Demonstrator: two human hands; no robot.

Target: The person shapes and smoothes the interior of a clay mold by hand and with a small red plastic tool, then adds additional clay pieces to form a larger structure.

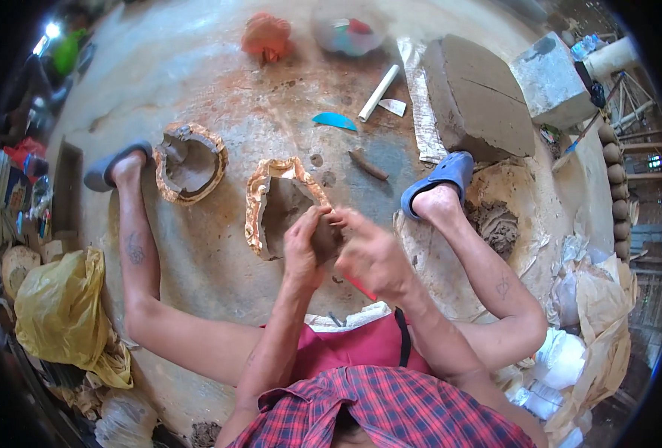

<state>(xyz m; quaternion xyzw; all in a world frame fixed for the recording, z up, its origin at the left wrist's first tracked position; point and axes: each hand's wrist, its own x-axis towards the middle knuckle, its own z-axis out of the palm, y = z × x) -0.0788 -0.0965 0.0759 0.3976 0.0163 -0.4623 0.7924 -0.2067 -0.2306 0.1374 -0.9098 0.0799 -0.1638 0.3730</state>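
Between my legs on the floor sits a pale, orange-stained mould with an irregular rim, lined with grey-brown clay. My left hand is closed at its near right side, fingers curled against the dark clay there. My right hand is beside it, index finger reaching to the rim and the other fingers curled in; it is slightly blurred, and what it holds is hidden. A narrow red strip shows just below the right hand. To the left, by my foot, lies a second round mould with clay inside.
A large clay block stands at the far right, with a pale concrete block behind. A white tube, a blue curved piece and a brown stick lie ahead. Clay scraps sit beyond my right leg; a yellow bag lies left.
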